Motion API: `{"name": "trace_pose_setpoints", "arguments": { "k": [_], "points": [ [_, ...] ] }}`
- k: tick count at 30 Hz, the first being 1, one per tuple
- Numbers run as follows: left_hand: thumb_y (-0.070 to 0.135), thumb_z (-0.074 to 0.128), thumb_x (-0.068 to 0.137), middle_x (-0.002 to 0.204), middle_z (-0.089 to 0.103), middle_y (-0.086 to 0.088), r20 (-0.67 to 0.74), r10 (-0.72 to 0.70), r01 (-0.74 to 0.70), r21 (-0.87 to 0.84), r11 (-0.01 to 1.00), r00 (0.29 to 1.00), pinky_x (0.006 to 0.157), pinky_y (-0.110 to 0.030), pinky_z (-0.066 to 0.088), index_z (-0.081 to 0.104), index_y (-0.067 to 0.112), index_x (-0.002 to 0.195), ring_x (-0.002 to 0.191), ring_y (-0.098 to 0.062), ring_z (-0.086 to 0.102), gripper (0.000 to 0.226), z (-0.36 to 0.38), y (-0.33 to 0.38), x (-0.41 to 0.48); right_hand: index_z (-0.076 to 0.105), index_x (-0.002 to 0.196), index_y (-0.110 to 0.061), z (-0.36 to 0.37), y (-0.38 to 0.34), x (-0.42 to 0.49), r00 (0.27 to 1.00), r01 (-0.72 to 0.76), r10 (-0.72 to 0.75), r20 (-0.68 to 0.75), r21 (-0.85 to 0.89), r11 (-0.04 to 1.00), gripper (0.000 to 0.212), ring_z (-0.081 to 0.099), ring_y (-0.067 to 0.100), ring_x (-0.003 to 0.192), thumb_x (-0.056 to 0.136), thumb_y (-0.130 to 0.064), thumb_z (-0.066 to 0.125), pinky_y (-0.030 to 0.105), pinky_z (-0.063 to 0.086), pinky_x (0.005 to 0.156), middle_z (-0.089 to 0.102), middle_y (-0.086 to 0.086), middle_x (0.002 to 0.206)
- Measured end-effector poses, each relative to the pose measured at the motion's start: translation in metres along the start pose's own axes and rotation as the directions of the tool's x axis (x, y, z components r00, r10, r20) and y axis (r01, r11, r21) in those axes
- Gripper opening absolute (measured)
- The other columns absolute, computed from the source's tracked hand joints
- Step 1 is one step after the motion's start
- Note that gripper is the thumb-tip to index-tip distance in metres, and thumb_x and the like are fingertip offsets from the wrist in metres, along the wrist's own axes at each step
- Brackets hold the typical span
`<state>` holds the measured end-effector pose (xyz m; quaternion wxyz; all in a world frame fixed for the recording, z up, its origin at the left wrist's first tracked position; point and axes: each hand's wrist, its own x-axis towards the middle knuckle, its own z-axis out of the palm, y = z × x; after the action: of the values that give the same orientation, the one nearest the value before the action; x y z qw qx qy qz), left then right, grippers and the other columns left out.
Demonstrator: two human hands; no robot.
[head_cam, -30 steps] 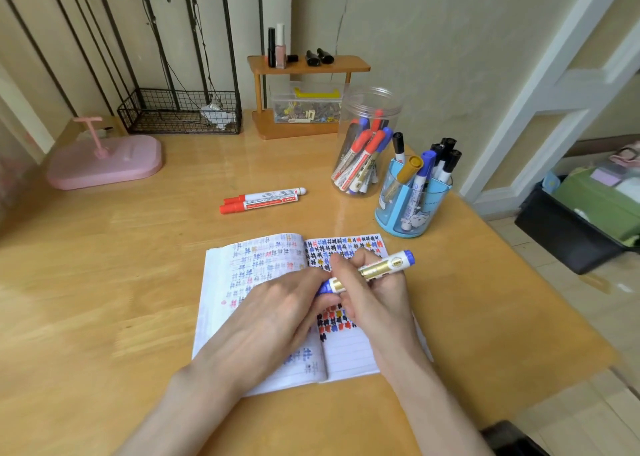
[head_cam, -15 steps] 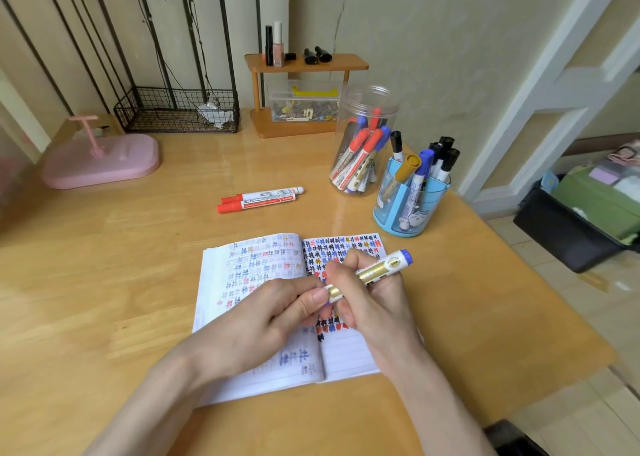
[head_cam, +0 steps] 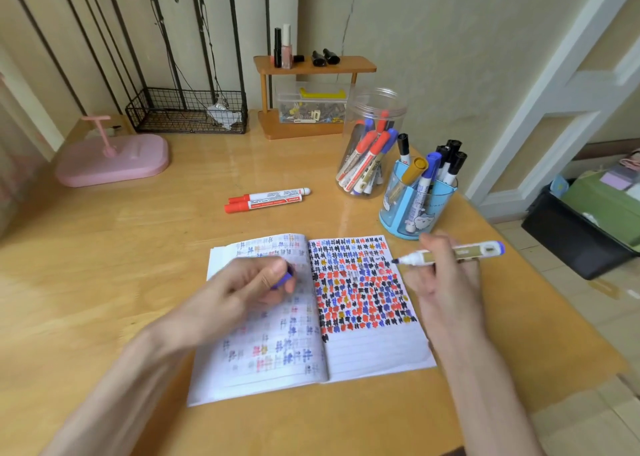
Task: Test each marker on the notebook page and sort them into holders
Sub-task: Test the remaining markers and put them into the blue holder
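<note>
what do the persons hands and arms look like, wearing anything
Nothing worn that shows: the left hand and right hand have no gloves, and both forearms are bare, with no sleeves or watch in view. The left hand is motion-blurred, so fine details cannot be told.

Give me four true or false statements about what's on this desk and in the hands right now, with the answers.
1. The right hand holds an uncapped marker. True.
2. The left hand holds nothing. False: it grips a blue cap.
3. Two red markers lie loose beyond the notebook. True.
4. The clear jar is empty. False: several markers stand in it.
</note>
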<state>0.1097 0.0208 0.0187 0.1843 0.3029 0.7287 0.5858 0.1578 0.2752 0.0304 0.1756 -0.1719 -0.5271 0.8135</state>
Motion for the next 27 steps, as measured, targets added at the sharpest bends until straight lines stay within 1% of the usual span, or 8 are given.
{"name": "trace_pose_setpoints", "arguments": {
  "k": [3, 6, 9, 14, 16, 21, 24, 27],
  "points": [
    [0.04, 0.043, 0.107, 0.071, 0.041, -0.006, -0.14, 0.039, -0.043, -0.023, 0.999, 0.989, 0.061, -0.028, 0.031, 0.069, 0.019, 0.1, 0.066, -0.018, 0.034, 0.034, 0.0, -0.005, 0.01, 0.049, 0.078, -0.006, -0.004, 0.001, 0.002, 0.997, 0.038, -0.027, 0.076, -0.15, 0.988, 0.022, 0.02, 0.007, 0.048, 0.095, -0.002, 0.062, 0.025, 0.015, 0.047, 0.026, -0.003, 0.065],
    [0.048, 0.046, 0.107, 0.092, 0.062, -0.013, -0.203, 0.067, -0.051, 0.082, 0.995, 0.977, 0.081, -0.042, 0.045, 0.07, 0.025, 0.114, 0.084, -0.019, 0.054, 0.034, 0.012, -0.009, 0.014, 0.046, 0.079, -0.002, 0.009, 0.012, -0.008, 0.982, 0.052, -0.01, 0.189, -0.219, 0.974, 0.028, 0.022, 0.009, 0.049, 0.096, -0.007, 0.067, 0.027, 0.015, 0.047, 0.031, -0.003, 0.061],
    [0.035, 0.047, 0.11, 0.094, 0.065, 0.027, -0.213, 0.088, -0.048, 0.184, 0.982, 0.973, 0.078, -0.019, 0.043, 0.066, 0.027, 0.129, 0.082, 0.005, 0.056, 0.028, 0.016, -0.011, 0.011, 0.044, 0.075, -0.006, 0.013, 0.009, -0.009, 0.977, 0.059, -0.003, 0.212, -0.258, 0.964, 0.036, 0.021, 0.013, 0.051, 0.095, -0.018, 0.072, 0.033, 0.014, 0.051, 0.026, 0.002, 0.063],
    [0.046, 0.051, 0.104, 0.116, 0.072, 0.008, -0.222, 0.092, -0.039, 0.231, 0.972, 0.971, 0.09, -0.051, 0.055, 0.063, 0.041, 0.131, 0.098, -0.033, 0.067, 0.031, 0.022, -0.011, 0.011, 0.061, 0.076, -0.014, 0.012, 0.008, -0.016, 0.981, 0.055, 0.003, 0.192, -0.294, 0.954, 0.023, 0.031, 0.011, 0.049, 0.087, -0.021, 0.08, 0.021, 0.026, 0.045, 0.041, -0.004, 0.055],
    [0.048, 0.051, 0.105, 0.113, 0.073, 0.006, -0.231, 0.075, -0.018, 0.239, 0.971, 0.97, 0.088, -0.055, 0.055, 0.063, 0.041, 0.131, 0.098, -0.034, 0.069, 0.03, 0.023, -0.012, 0.012, 0.07, 0.086, -0.008, 0.01, 0.006, -0.019, 0.975, 0.084, -0.015, 0.22, -0.307, 0.948, 0.012, 0.039, 0.012, 0.047, 0.087, -0.014, 0.081, 0.02, 0.034, 0.044, 0.052, -0.002, 0.055],
    [0.045, 0.051, 0.106, 0.091, 0.07, 0.001, -0.253, 0.096, -0.021, 0.283, 0.959, 0.963, 0.072, -0.046, 0.055, 0.062, 0.044, 0.126, 0.079, -0.029, 0.064, 0.023, 0.023, -0.016, 0.011, 0.062, 0.067, -0.014, 0.007, 0.008, -0.028, 0.969, 0.115, -0.018, 0.246, -0.382, 0.917, 0.03, 0.042, 0.019, 0.048, 0.093, -0.022, 0.076, 0.024, 0.037, 0.046, 0.05, 0.01, 0.056],
    [0.043, 0.052, 0.107, 0.085, 0.067, 0.0, -0.261, 0.101, -0.024, 0.281, 0.959, 0.96, 0.066, -0.041, 0.05, 0.063, 0.04, 0.124, 0.072, -0.029, 0.059, 0.021, 0.024, -0.016, 0.012, 0.062, 0.079, -0.008, 0.008, 0.018, -0.034, 0.981, 0.071, 0.004, 0.196, -0.374, 0.925, 0.019, 0.041, 0.011, 0.046, 0.093, -0.011, 0.074, 0.02, 0.035, 0.045, 0.051, 0.001, 0.053],
    [0.039, 0.053, 0.107, 0.082, 0.065, 0.012, -0.254, 0.105, -0.013, 0.342, 0.94, 0.961, 0.064, -0.027, 0.044, 0.067, 0.029, 0.121, 0.065, -0.008, 0.056, 0.022, 0.024, -0.017, 0.011, 0.066, 0.085, -0.003, 0.006, 0.026, -0.038, 0.985, 0.057, 0.012, 0.171, -0.394, 0.917, 0.01, 0.049, 0.004, 0.047, 0.092, -0.003, 0.073, 0.014, 0.039, 0.048, 0.061, -0.004, 0.055]
  ]
}}
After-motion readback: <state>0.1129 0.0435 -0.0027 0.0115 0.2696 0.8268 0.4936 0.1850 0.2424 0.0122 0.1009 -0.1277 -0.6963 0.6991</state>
